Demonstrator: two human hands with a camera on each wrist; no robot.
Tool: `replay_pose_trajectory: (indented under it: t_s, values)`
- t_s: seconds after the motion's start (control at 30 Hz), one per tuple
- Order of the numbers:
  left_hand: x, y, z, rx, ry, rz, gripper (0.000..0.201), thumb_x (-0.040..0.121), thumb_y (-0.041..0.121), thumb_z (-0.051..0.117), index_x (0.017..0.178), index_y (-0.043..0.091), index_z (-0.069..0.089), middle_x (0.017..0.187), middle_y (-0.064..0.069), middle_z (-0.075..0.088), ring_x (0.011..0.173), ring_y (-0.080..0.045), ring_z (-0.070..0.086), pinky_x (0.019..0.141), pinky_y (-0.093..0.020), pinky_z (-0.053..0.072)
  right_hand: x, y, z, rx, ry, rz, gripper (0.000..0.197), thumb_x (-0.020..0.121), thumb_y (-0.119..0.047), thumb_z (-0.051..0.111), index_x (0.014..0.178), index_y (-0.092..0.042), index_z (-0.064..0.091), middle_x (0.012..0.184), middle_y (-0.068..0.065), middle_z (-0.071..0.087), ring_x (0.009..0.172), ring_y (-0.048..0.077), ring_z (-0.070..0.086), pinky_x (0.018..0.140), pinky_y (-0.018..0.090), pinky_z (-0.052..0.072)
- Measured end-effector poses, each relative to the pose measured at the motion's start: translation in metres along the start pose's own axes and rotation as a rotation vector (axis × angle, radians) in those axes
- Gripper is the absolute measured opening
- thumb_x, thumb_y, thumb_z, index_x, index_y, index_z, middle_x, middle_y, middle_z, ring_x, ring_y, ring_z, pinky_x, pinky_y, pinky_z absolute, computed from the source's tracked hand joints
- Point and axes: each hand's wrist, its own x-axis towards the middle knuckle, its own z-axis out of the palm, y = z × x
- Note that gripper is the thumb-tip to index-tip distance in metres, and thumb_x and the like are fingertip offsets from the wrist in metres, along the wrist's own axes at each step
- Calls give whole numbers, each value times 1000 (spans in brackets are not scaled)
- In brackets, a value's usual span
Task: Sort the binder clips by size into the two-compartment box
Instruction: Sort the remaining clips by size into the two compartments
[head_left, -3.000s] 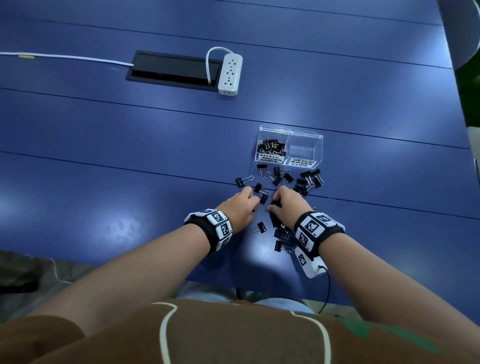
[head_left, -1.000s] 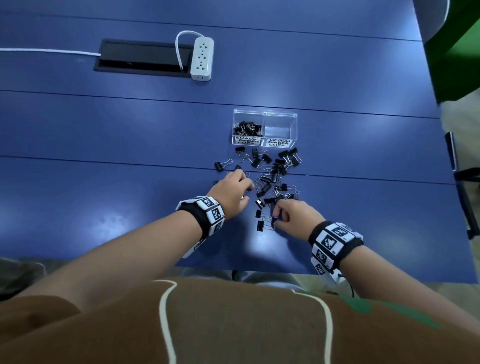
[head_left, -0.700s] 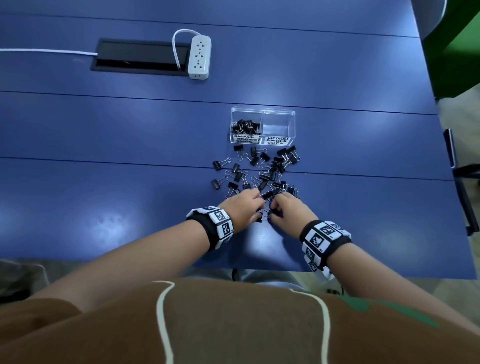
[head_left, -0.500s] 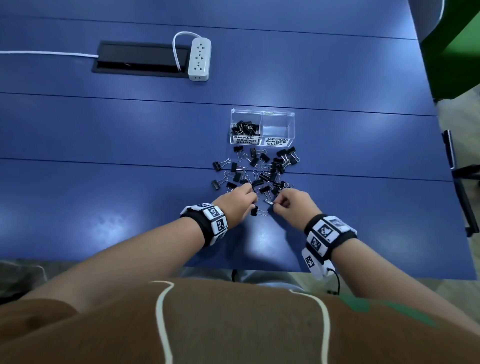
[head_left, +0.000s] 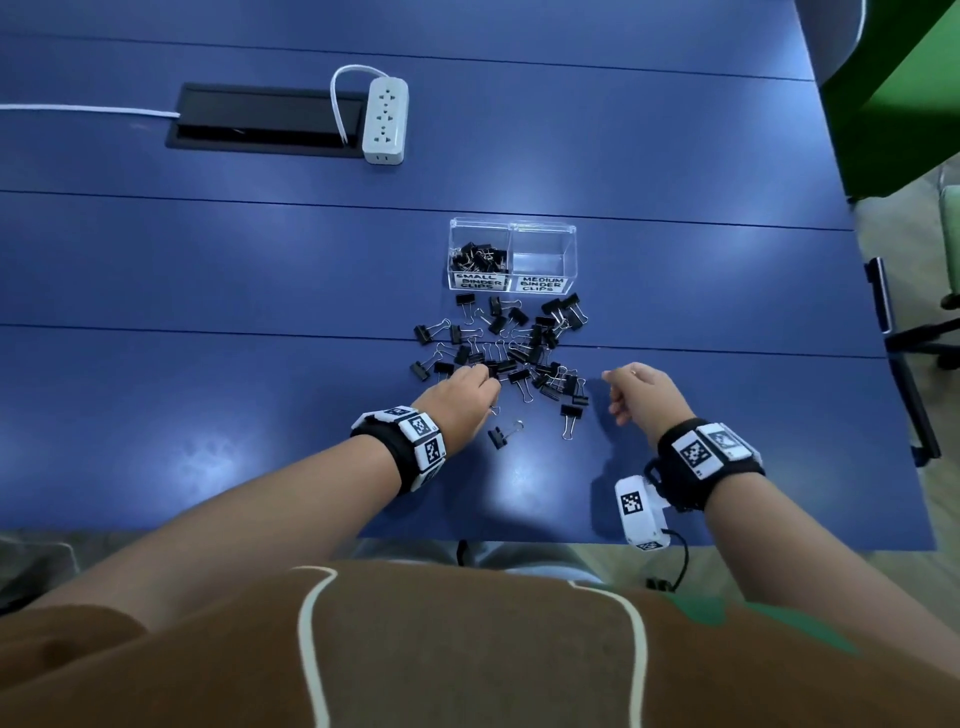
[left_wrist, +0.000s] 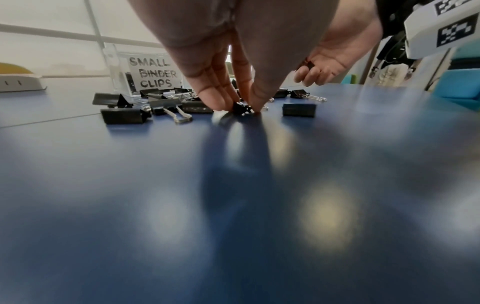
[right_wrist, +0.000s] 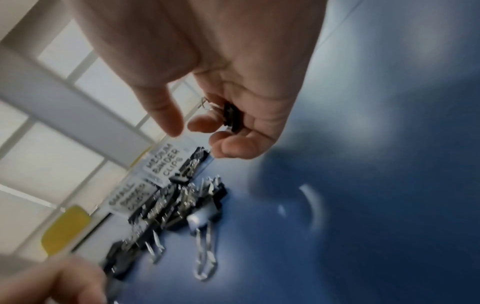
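Note:
A clear two-compartment box (head_left: 567, 228) stands on the blue table. Its left part, labelled small binder clips (head_left: 478, 256), holds several black clips; the right part, labelled medium, looks empty. In front of the box lies a scattered pile of black binder clips (head_left: 511, 348). My left hand (head_left: 485, 375) is at the pile's near left edge and pinches a small black clip (left_wrist: 242, 108) against the table between thumb and fingers. To the right of the pile my right hand (head_left: 615, 392) is lifted, with a black clip (right_wrist: 230, 117) held in its curled fingers.
A white power strip (head_left: 385, 120) and a black cable slot (head_left: 262, 122) lie at the far left. Two loose clips (head_left: 503, 435) sit nearer the table's front edge. A chair (head_left: 906, 338) and a green panel (head_left: 893, 88) stand off the table's right side.
My right hand has drawn away from the pile to the right and lifted with a clip. My left hand has moved forward onto the pile's near left edge.

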Motion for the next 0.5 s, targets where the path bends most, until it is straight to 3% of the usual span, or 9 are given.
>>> replay_pose_trajectory:
  t_s: [0.1, 0.17, 0.27, 0.37, 0.5]
  values:
    - [2, 2, -3, 15, 3, -7, 19, 89, 5, 48, 108, 6, 52, 111, -13, 49, 100, -29, 49, 78, -42, 51, 1, 9, 7, -394, 47, -75, 23, 87, -27, 57, 72, -13, 46, 62, 1, 48, 58, 20, 46, 60, 30, 39]
    - [4, 2, -4, 0, -5, -15, 22, 87, -2, 47, 108, 5, 51, 110, -13, 47, 93, -30, 50, 74, -46, 52, -3, 11, 16, -527, 68, -110, 18, 87, -28, 58, 77, -14, 52, 64, -5, 50, 64, 16, 47, 67, 29, 38]
    - [10, 4, -5, -56, 20, -6, 21, 84, -7, 44, 101, 4, 52, 103, -15, 44, 72, -28, 43, 67, -49, 51, -11, 11, 27, -597, 16, -146, 17, 85, -29, 60, 77, -16, 53, 63, -7, 49, 63, 14, 47, 62, 29, 38]
    - [18, 10, -8, -160, 69, -26, 25, 85, -3, 44, 107, 4, 52, 107, -14, 50, 87, -28, 49, 81, -36, 46, -15, 8, 29, -593, -31, -181, 14, 84, -26, 62, 79, -15, 54, 62, -7, 47, 60, 11, 45, 54, 24, 35]
    - [31, 24, -15, -220, 49, -171, 27, 87, 6, 38, 112, 15, 44, 101, -7, 54, 97, -28, 49, 73, -36, 41, -9, -2, 26, -551, 6, -243, 9, 83, -17, 60, 78, -18, 53, 62, -8, 44, 60, 11, 43, 55, 23, 35]
